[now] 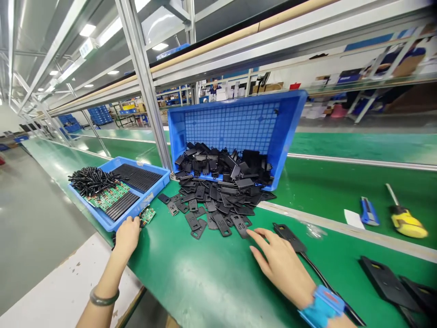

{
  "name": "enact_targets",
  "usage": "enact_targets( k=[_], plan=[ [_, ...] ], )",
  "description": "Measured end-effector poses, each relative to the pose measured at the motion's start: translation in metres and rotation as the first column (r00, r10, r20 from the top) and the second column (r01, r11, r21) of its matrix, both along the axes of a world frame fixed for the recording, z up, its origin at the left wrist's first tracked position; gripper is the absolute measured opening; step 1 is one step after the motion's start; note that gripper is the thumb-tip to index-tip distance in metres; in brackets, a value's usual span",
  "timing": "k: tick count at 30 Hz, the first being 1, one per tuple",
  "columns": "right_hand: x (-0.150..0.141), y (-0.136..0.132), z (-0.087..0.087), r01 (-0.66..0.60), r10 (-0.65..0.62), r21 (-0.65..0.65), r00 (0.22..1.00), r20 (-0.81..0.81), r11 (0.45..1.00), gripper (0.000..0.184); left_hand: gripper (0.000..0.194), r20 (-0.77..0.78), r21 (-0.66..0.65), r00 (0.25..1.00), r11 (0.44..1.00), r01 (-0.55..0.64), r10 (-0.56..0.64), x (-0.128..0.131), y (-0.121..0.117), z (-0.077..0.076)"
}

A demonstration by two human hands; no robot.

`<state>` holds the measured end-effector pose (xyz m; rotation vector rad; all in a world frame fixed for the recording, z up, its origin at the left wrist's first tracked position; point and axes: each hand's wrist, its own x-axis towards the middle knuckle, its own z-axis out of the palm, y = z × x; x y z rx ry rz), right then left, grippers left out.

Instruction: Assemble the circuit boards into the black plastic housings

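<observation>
My left hand (pixel 128 236) is closed at the front edge of the green bench, its fingers on a small green circuit board (pixel 148 215). A bit of something black shows beneath that hand. My right hand (pixel 278 259) is open with its fingers spread, the fingertips at the near edge of a black plastic cover (pixel 240 225). That cover lies at the front of a loose pile of similar covers (pixel 223 200), which spills from a tipped blue crate (pixel 290 132). Right beside my right hand lies a black cover with a cable attached (pixel 290 237).
At left, a blue tray (pixel 148 198) holds black cables, circuit boards and rows of black parts. Right of me lie a blue utility knife (pixel 369 212), a yellow-handled screwdriver (pixel 406 221) and more black covers (pixel 385 278). A metal post (pixel 145 86) rises behind the tray.
</observation>
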<state>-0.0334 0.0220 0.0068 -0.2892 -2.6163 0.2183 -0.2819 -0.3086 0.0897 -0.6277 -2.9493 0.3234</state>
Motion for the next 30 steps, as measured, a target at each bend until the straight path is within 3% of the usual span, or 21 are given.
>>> enact_targets(
  k=[5, 11, 15, 17, 18, 20, 22, 24, 26, 27, 28, 30],
  plan=[
    [0.002, -0.003, 0.005, -0.06, 0.06, -0.063, 0.998, 0.001, 0.996, 0.034, 0.018, 0.065, 0.064, 0.997, 0.997, 0.042, -0.046, -0.008, -0.005, 0.005],
    [0.003, -0.011, 0.008, -0.1, 0.101, -0.14, 0.995, -0.003, 0.985, 0.033, 0.016, 0.042, 0.054, 0.999, 0.998, -0.035, 0.033, -0.012, 0.001, 0.001],
    [0.003, -0.018, 0.017, -0.127, 0.131, -0.301, 0.991, -0.006, 0.945, 0.032, 0.035, -0.14, 0.13, 0.986, 0.989, -0.067, 0.086, 0.001, 0.013, 0.018],
    [0.003, -0.023, 0.025, -0.166, 0.174, -0.44, 0.985, -0.024, 0.882, 0.031, 0.038, -0.262, 0.28, 0.965, 0.959, 0.041, 0.036, 0.014, 0.025, 0.029],
    [0.003, -0.027, 0.028, -0.194, 0.207, -0.519, 0.978, -0.033, 0.832, 0.03, 0.037, -0.298, 0.375, 0.954, 0.916, 0.141, -0.025, 0.021, 0.034, 0.034],
    [0.001, -0.035, 0.032, -0.234, 0.283, -0.698, 0.958, -0.047, 0.677, 0.03, 0.03, -0.301, 0.564, 0.931, 0.749, 0.348, -0.206, 0.039, 0.055, 0.038],
    [-0.002, -0.042, 0.032, -0.242, 0.326, -0.878, 0.94, -0.105, 0.414, 0.037, 0.024, -0.198, 0.704, 0.881, 0.562, 0.433, -0.43, 0.056, 0.082, 0.036],
    [-0.005, -0.048, 0.03, -0.242, 0.278, -0.968, 0.936, -0.215, 0.067, 0.056, 0.023, -0.031, 0.77, 0.762, 0.47, 0.431, -0.647, 0.07, 0.11, 0.029],
    [-0.007, -0.051, 0.029, -0.269, 0.151, -0.934, 0.939, -0.308, -0.234, 0.059, 0.025, 0.112, 0.759, 0.634, 0.478, 0.443, -0.765, 0.075, 0.138, 0.019],
    [-0.007, -0.051, 0.029, -0.282, 0.078, -0.9, 0.943, -0.324, -0.332, 0.051, 0.025, 0.15, 0.737, 0.605, 0.497, 0.458, -0.782, 0.072, 0.151, 0.015],
    [-0.007, -0.05, 0.031, -0.294, 0.012, -0.87, 0.946, -0.325, -0.396, 0.042, 0.024, 0.157, 0.712, 0.613, 0.519, 0.472, -0.774, 0.065, 0.163, 0.011],
    [-0.006, -0.047, 0.037, -0.314, -0.079, -0.841, 0.947, -0.312, -0.441, 0.03, 0.026, 0.115, 0.669, 0.703, 0.577, 0.468, -0.702, 0.041, 0.184, 0.003]
  ],
)
